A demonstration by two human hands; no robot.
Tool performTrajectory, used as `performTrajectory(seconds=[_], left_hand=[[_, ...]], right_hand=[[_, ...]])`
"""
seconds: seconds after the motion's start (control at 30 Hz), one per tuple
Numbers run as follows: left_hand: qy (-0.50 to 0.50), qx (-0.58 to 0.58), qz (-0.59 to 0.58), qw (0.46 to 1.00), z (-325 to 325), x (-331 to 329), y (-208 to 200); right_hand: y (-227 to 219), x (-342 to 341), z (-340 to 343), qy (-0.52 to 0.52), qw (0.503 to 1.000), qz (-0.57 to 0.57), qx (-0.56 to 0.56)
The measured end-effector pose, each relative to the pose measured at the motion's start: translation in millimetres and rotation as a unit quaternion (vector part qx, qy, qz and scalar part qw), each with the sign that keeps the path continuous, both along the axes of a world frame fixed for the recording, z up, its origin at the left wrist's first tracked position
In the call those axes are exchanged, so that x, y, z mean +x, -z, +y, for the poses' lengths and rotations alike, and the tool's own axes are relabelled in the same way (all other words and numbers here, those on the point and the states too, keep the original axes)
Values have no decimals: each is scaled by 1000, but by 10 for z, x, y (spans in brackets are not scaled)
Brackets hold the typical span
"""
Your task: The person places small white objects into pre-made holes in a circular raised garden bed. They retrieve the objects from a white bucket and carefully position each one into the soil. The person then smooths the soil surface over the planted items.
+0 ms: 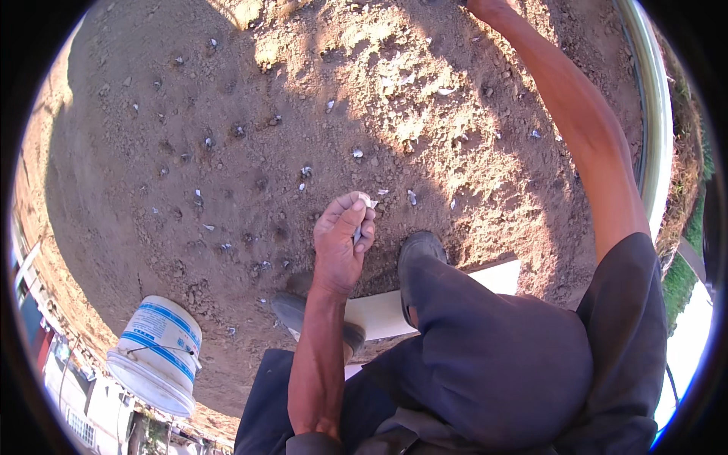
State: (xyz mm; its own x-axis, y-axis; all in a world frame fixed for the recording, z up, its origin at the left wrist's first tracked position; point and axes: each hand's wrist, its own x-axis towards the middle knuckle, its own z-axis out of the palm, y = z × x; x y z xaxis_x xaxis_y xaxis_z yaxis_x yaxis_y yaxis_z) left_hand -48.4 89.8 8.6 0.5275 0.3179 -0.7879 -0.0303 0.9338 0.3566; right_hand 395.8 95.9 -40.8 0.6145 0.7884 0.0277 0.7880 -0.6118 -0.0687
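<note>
My left hand (345, 227) is over the soil in front of my shoes, its fingers bent in a pinch. Between thumb and fingertips sits a small whitish garlic clove (368, 202). My right arm reaches far forward to the upper edge, where only the wrist and a bit of my right hand (485, 6) show; its fingers are cut off by the frame. Several similar pale cloves lie scattered over the brown soil (227, 182), among them one clove (357, 152) just beyond my left hand and another clove (412, 197) to its right.
A white bucket with blue bands (163, 334) stands at the lower left. My shoes (421, 249) rest by a pale board (383, 315) on the ground. Along the right side runs a pale curved edging (657, 114), with grass (679, 292) past it. Sunlight and shadow split the soil.
</note>
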Motion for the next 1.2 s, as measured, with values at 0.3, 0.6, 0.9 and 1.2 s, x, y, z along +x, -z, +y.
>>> performTrajectory(seconds=[0.3,0.6,0.9,1.2], left_hand=[[33,53,9,998,-86,48,16],[57,84,-10,995,-111,81,-77],[90,139,26,986,-162,53,-176],[191,341,49,919,-247,9,-78]], right_hand=[[-548,-2251,-881,-74,783,602,134],[-656,-2811,-1158,-5,666,702,252],[-688,-2840,-1228,-2,715,671,196],[-725,-2882,-1293,-48,816,549,175]])
